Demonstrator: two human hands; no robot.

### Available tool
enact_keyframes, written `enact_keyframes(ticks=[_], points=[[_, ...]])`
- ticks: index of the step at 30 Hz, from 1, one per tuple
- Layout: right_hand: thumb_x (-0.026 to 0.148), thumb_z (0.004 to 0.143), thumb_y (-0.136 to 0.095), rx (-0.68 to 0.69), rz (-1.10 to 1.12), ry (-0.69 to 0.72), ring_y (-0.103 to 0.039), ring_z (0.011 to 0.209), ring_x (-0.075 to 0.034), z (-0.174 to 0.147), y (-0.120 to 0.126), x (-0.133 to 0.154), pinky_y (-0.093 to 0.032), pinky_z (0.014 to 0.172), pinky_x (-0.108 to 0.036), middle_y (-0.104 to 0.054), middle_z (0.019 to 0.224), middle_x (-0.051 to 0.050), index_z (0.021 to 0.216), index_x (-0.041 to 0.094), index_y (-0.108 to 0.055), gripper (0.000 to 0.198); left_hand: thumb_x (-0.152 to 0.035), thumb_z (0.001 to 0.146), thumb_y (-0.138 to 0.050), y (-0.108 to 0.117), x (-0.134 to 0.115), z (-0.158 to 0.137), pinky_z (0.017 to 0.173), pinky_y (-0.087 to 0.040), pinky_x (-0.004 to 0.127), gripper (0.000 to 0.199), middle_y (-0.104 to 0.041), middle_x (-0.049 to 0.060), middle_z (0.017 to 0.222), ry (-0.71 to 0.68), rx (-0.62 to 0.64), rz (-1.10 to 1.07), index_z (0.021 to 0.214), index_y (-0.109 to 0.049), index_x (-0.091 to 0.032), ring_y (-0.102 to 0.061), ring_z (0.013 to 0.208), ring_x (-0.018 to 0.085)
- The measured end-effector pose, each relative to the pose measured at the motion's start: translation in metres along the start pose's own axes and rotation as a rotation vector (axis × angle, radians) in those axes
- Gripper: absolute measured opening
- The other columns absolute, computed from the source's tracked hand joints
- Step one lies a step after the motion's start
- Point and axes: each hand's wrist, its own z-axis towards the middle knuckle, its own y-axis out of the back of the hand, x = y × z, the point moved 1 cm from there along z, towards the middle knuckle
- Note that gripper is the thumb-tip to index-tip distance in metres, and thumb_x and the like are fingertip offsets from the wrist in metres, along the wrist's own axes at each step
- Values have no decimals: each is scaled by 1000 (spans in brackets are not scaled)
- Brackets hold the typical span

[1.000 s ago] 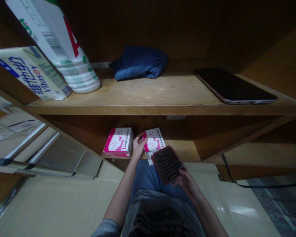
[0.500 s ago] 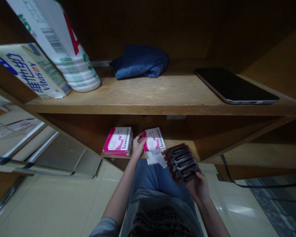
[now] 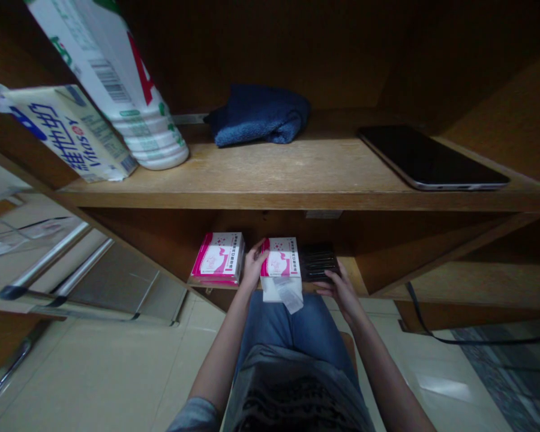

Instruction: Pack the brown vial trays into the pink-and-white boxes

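In the lower compartment my left hand (image 3: 254,266) grips the left side of a pink-and-white medicine box (image 3: 279,258). The box's near end is open, with its white flap (image 3: 273,291) and a translucent plastic piece (image 3: 290,294) hanging out toward me. To the right of the box, a dark brown tray of vials (image 3: 318,262) rests low on the shelf. My right hand (image 3: 339,285) has its fingers on the tray's near right edge. Left of my left hand sits a stack of similar pink-and-white boxes (image 3: 218,258).
On the upper shelf (image 3: 261,174) stand a Vitasoy carton (image 3: 67,132) and a white bottle (image 3: 117,90). A folded blue towel (image 3: 261,117) and a black tablet (image 3: 427,156) lie there too. A black cable (image 3: 432,336) hangs at right; metal rails (image 3: 49,258) are at left.
My right hand has brought the vial tray forward and down onto the shelf beside the box. My left hand stays on the box, which is turned a little straighter.
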Motion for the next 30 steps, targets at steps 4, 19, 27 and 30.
enact_keyframes(ticks=[4,19,27,30], points=[[45,72,-58,35,-367,85,-67,70,-22,13,9,2,-53,52,-31,-65,103,-9,117,22,-50,52,-28,70,-66,2,2,0,94,-44,35,48,-59,11,124,35,5,-64,115,-59,-15,-57,110,24],[37,82,-51,68,-956,752,-56,70,-18,-21,4,16,-47,67,-31,-61,78,-4,115,19,-59,38,-31,69,-67,2,6,1,91,-44,37,45,-62,13,117,15,-21,-53,110,-61,-14,-59,105,25],[28,87,-49,449,-1098,662,-64,64,-16,-57,-25,-12,-47,61,-25,-72,78,-2,98,25,-69,23,-31,70,-65,2,5,-1,88,-46,36,41,-64,12,113,-9,-36,-23,107,-63,-14,-61,100,24],[27,88,-48,400,-1032,748,-65,69,-17,-59,-28,-9,-49,63,-26,-72,82,-4,89,23,-70,23,-30,70,-65,2,5,-1,90,-45,37,40,-64,12,114,-6,-43,-11,107,-63,-15,-60,103,24]])
